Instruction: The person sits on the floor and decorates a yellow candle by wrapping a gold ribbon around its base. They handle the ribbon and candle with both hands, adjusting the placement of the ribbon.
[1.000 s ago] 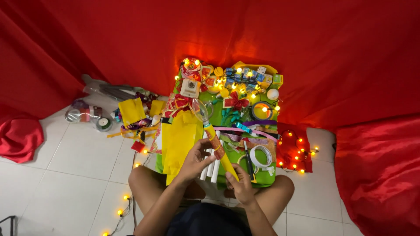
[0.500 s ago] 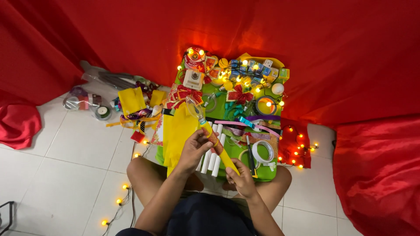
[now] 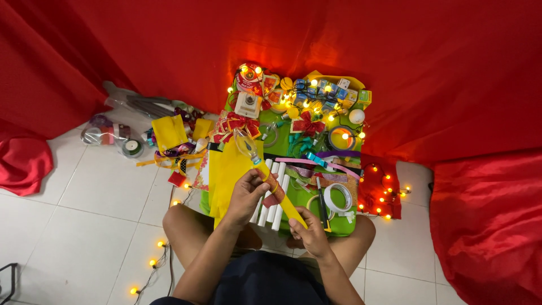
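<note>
I sit cross-legged on white floor tiles before a green tray [image 3: 344, 229] crowded with craft supplies. My left hand [image 3: 247, 195] grips the middle of a long rod wrapped in yellow paper [image 3: 270, 182], which ends in a clear light bulb [image 3: 245, 143] pointing away from me. My right hand [image 3: 309, 231] pinches the near end of that yellow wrapping. A red patterned band circles the rod by my left thumb. Under my left hand lie a yellow paper sheet [image 3: 226, 175] and several white tubes [image 3: 276, 206].
Glowing string lights [image 3: 293, 101] cross the tray and trail over the floor at left [image 3: 152, 262] and right [image 3: 387, 189]. Ribbons, red bows [image 3: 307, 124], tape rolls [image 3: 339, 197] and small boxes fill the tray. Yellow sheets [image 3: 168, 131] and tape [image 3: 131, 147] lie left. Red cloth [image 3: 485, 214] surrounds everything.
My view has shifted a little, so the tray sits slightly differently in the frame. Both hands stay on the yellow-wrapped rod, with my right hand moved a little down its near end.
</note>
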